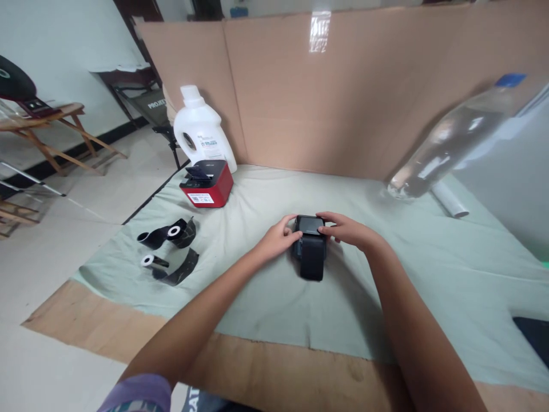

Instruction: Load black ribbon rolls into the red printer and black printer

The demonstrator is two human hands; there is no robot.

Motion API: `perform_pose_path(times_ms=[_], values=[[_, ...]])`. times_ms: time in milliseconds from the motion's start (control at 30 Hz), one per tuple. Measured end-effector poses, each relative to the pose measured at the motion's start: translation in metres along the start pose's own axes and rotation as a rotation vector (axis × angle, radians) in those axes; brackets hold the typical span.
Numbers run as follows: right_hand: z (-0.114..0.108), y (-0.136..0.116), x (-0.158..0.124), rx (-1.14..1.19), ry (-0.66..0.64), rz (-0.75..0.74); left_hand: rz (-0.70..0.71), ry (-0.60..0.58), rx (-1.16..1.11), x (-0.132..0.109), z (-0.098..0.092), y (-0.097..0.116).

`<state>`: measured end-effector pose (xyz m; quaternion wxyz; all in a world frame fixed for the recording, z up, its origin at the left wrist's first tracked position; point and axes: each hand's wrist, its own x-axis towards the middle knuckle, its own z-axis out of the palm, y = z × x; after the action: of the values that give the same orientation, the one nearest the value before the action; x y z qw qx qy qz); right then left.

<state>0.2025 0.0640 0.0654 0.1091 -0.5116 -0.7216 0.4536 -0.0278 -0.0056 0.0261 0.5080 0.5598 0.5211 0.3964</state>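
Note:
A small black receipt printer [309, 224] sits on the green cloth in front of me. A wide black paper strip [313, 260] hangs from its front down onto the cloth. My left hand [281, 236] holds the printer's left side, thumb at the front corner of the top. On the opposite side my right hand [341, 229] grips it, with thumb and fingers at the right edge of the top. The undersides of the fingers are partly hidden. Off to the left lie a black paper roll [175, 232] and another roll [155, 263], both partly unwound.
Behind the rolls stands a red and black printer [210, 183], with a white jug [201, 129] behind it. A cardboard panel [291, 91] rises along the back. At right, a large clear bottle [454, 140] leans over a grey tube [448, 199]. A dark object [534, 337] lies at the right edge.

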Motion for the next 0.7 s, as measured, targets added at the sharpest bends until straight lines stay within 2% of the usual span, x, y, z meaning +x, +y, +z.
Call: perform_pose_path(times_ms=[100,167,400,533,633,700], values=[[-0.001,0.002,-0.003,0.107,-0.074,0.034,-0.142,-0.155,-0.071,0.021,-0.008,-0.002],[0.000,0.003,-0.003,0.134,-0.090,0.038,-0.180,-0.172,-0.103,0.025,-0.008,-0.003],[0.012,0.002,-0.005,0.203,0.008,0.062,-0.172,-0.192,-0.128,0.022,-0.009,0.000],[0.015,-0.003,-0.003,0.023,0.096,0.048,-0.187,-0.214,-0.109,0.021,-0.012,0.002],[0.024,-0.019,-0.006,-0.201,0.208,0.075,-0.203,-0.164,-0.111,0.021,-0.010,-0.002],[0.036,-0.033,-0.012,-0.303,0.209,0.107,-0.210,-0.140,-0.114,0.022,-0.007,-0.007]])
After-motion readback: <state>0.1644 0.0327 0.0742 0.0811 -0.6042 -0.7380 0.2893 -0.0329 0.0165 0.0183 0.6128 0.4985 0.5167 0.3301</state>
